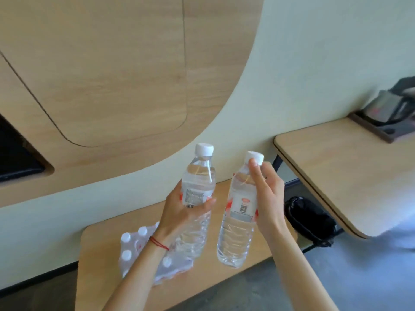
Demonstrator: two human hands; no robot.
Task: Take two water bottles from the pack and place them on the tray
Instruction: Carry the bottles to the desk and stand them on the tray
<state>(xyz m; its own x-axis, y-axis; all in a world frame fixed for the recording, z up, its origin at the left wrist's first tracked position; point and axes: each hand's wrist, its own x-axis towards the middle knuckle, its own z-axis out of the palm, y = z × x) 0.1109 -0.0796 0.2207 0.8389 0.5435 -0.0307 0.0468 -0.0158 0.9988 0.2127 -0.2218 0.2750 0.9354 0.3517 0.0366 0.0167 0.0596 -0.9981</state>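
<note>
My left hand (pixel 182 212) grips a clear water bottle (pixel 198 182) with a white cap around its labelled middle, held upright in the air. In my right hand (pixel 267 196) is a second clear bottle (pixel 238 223), slightly tilted, fingers near its neck and cap. Both bottles hang above a low wooden shelf (pixel 103 265). The shrink-wrapped pack (pixel 139 245) with several white-capped bottles lies on that shelf under my left forearm. A dark tray (pixel 381 135) sits at the far right on a higher wooden table (pixel 341 171).
A dark kettle-like object and other items (pixel 390 104) stand on the tray. A black bag (pixel 310 218) rests on the floor under the table. A curved wooden wall panel (pixel 112 75) rises behind the shelf.
</note>
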